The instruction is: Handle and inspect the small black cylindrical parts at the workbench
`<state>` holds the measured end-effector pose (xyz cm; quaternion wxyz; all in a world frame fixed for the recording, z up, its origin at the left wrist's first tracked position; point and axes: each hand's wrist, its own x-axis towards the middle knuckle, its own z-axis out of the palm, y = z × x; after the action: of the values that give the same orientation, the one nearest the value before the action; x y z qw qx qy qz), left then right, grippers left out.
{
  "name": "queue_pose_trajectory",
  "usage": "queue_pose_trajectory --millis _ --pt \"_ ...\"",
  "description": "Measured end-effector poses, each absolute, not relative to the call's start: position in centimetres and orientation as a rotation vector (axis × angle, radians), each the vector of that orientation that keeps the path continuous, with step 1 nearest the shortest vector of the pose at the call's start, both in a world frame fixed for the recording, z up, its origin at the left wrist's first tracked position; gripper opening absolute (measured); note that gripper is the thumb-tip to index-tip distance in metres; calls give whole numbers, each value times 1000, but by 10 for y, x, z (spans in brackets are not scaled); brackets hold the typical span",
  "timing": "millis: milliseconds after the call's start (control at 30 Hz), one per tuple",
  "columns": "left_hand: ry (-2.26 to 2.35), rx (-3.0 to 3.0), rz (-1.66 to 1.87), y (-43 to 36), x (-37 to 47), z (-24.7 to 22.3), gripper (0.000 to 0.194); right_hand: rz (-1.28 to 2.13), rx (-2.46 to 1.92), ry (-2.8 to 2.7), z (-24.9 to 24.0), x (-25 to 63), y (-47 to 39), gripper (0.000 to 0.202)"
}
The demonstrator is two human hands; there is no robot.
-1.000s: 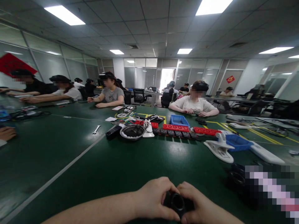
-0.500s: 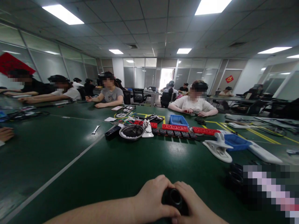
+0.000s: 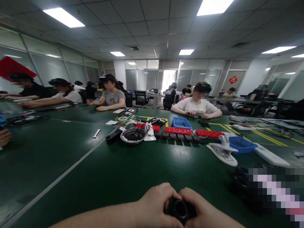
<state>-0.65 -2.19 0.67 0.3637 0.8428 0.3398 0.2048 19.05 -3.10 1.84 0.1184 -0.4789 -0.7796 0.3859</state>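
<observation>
Both hands met low in the view, over the near part of the green table. The left hand and the right hand gripped a black part from either side, fingers curled around it, its round opening facing up towards the camera; the underside was hidden, and whether it touched the table could not be told. Judged from this hold, the smooth-looking part could have slipped or twisted if one hand had eased off before the other, and any loose piece inside could have dropped out had it been tipped. A second black part lay to the right, where a swinging right forearm could have knocked it. Beyond stood a white clip, a blue tray, black sockets, red sockets and a metal dish; a wrench lay apart at left. Nothing stood between the hands and this row.
</observation>
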Motion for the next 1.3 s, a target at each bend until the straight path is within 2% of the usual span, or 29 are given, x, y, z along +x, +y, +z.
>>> queue_pose_trajectory --millis 133,400,567,733,833,1100,1300 --pt "930 2148 545 -26 -4 8 49 1004 -1485 -2271 12 185 -34 41" --pt "1064 2169 524 -24 -2 9 49 460 -1546 -2389 9 172 -42 50" --pt "932 2259 562 -25 -7 14 45 840 -1274 -2371 14 182 -41 50" --pt "706 2290 691 -22 -8 18 57 1188 -1200 -2240 16 198 -33 52" --pt "663 2292 705 -20 -8 16 55 1318 -1107 -2220 17 204 -27 52" --pt "740 2197 588 -16 -7 9 56 1227 -1099 -2337 23 199 -25 29" --pt "894 2068 617 -23 -1 6 51 1036 -1359 -2308 11 194 -27 35"
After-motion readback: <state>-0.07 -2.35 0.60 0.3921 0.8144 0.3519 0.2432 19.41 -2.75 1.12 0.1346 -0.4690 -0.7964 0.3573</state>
